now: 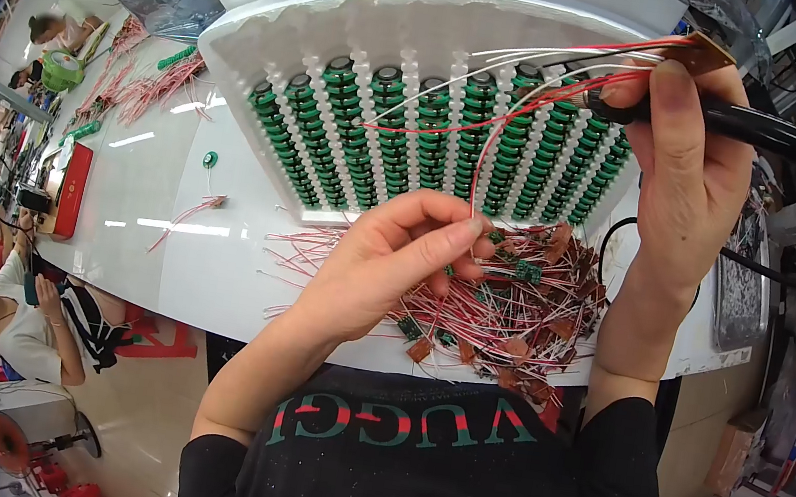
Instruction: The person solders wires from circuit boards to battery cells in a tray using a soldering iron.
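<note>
My right hand (682, 155) is raised at the upper right, its fingers closed on a small brown circuit board (697, 55) and a black-handled tool (765, 131) with a thick black cable. Red, white and black wires (563, 64) run leftward from the board over a white foam tray (234, 41). Rows of green ring-shaped parts (343, 91) stand in that tray. In front of it, my left hand (418, 251) pinches the end of a thin wire between thumb and forefinger. Beneath and beside my left hand lies a tangled pile of red and white wires with small boards (510, 314).
Left on the white table (142, 170) lie a loose green part (209, 160), more wire bundles (163, 82), a red box (74, 191) and green tape (61, 71). A co-worker (17, 319) sits at far left. A metal tray (743, 284) is on the right.
</note>
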Demonstrator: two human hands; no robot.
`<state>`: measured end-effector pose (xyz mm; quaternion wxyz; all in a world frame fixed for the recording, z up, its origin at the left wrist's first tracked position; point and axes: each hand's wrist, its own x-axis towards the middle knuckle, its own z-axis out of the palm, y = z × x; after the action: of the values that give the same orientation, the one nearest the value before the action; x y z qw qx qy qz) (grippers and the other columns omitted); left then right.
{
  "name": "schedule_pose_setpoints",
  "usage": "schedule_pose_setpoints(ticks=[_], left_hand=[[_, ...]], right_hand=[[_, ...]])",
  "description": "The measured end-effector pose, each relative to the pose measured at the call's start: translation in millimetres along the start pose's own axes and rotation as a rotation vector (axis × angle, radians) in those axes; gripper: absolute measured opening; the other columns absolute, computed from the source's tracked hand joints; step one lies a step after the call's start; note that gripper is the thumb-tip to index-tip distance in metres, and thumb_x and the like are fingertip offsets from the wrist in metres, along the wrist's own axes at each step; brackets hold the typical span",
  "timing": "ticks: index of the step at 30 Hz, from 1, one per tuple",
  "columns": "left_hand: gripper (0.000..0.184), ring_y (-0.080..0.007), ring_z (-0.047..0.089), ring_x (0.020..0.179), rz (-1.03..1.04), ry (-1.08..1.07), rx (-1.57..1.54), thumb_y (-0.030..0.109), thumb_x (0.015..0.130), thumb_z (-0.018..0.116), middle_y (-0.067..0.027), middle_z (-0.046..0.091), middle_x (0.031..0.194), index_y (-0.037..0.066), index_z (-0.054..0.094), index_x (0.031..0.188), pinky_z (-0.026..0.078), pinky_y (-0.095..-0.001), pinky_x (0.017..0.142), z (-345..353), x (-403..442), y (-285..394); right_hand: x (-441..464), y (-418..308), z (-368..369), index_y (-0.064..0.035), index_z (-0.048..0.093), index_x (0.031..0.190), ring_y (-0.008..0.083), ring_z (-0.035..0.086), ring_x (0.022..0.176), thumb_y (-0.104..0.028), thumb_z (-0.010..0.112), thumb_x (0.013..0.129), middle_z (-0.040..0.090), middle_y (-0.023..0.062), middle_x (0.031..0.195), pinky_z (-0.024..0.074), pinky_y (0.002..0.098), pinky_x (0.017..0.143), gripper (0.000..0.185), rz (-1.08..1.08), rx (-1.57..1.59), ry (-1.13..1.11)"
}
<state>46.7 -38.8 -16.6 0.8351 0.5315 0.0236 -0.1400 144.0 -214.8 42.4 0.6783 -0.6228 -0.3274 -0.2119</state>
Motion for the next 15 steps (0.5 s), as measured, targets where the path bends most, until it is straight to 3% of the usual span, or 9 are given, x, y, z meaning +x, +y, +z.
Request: schedule_pose_setpoints(ticks=[4, 5, 8, 9, 12, 15], left_hand=[[0.018, -0.0118, 0.06, 0.077, -0.021, 0.031, -0.043, 0.016, 0.088, 0.053, -0.0063, 0.062, 0.086, 0.004, 0.054, 0.101, 0.045, -0.0209, 0.06, -7.4, -2.4, 2.0], [0.026, -0.0127, 0.057, 0.087, -0.03, 0.01, 0.085, 0.011, 0.085, 0.055, -0.0072, 0.06, 0.095, 0.003, 0.051, 0.109, 0.045, -0.0235, 0.07, -11.7, -5.5, 7.9], [0.041, -0.0148, 0.05, 0.101, 0.334, 0.197, 0.289, 0.009, 0.08, 0.056, -0.009, 0.054, 0.109, 0.002, 0.045, 0.12, 0.041, -0.0267, 0.083, -20.0, -10.3, 18.2], [0.051, -0.015, 0.043, 0.107, 0.37, 0.195, 0.255, 0.009, 0.078, 0.06, -0.0086, 0.047, 0.117, 0.003, 0.039, 0.125, 0.037, -0.0287, 0.089, -29.1, -14.3, 28.5], [0.053, -0.0187, 0.042, 0.111, 0.636, 0.293, 0.365, 0.006, 0.077, 0.059, -0.0109, 0.044, 0.121, 0.0, 0.037, 0.125, 0.034, -0.0312, 0.093, -20.9, -23.4, 49.1], [0.054, -0.0185, 0.041, 0.112, 0.941, 0.531, 0.57, 0.005, 0.077, 0.058, -0.0112, 0.043, 0.122, -0.001, 0.034, 0.126, 0.032, -0.0323, 0.094, -15.7, -19.7, 54.2]], right_hand=[[-2.0, -3.8, 6.1, -0.0015, 0.052, 0.093, 0.0058, 0.053, 0.067, -0.014, 0.049, 0.09, 0.058, 0.0035, 0.074, 0.0371, 0.0135, 0.054, 0.013, 0.005, 0.03, -0.041], [0.1, -4.2, 8.2, -0.0016, 0.052, 0.093, 0.0056, 0.052, 0.066, -0.014, 0.049, 0.09, 0.057, 0.0032, 0.073, 0.0367, 0.0133, 0.054, 0.013, -0.02, 0.056, -0.067], [0.5, -10.0, 3.6, 0.0002, 0.052, 0.096, 0.0059, 0.052, 0.065, -0.009, 0.048, 0.089, 0.056, 0.0037, 0.073, 0.0387, 0.0167, 0.057, 0.012, -0.015, -0.011, -0.235], [-2.0, -8.6, 5.3, 0.0011, 0.055, 0.095, 0.007, 0.055, 0.066, -0.007, 0.055, 0.085, 0.059, 0.0033, 0.072, 0.0421, 0.0193, 0.061, 0.012, 0.035, 0.058, -0.213], [-6.3, -9.4, 10.9, 0.0004, 0.056, 0.092, 0.0057, 0.053, 0.066, -0.006, 0.056, 0.084, 0.057, 0.0015, 0.072, 0.0393, 0.0181, 0.058, 0.01, 0.119, 0.083, -0.326], [-11.9, -10.5, 19.4, -0.0002, 0.058, 0.089, 0.0036, 0.048, 0.061, -0.004, 0.058, 0.082, 0.053, -0.0018, 0.068, 0.035, 0.0177, 0.054, 0.008, 0.19, 0.05, -0.349]])
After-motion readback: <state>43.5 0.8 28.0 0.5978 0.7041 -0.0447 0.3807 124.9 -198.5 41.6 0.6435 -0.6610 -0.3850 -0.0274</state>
